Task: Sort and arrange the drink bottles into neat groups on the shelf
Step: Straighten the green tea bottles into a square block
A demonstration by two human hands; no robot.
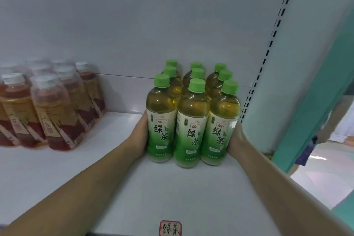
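Nine green tea bottles (192,120) stand in a tight three-by-three block on a white shelf (172,193), near its right end. The left hand (140,136) presses against the block's left side and the right hand (236,138) against its right side; the fingers are hidden behind the bottles, so their spread cannot be told. Well apart to the left, red tea bottles (47,105) already stand grouped. Sorting looks almost done; perhaps only squaring this block remains.
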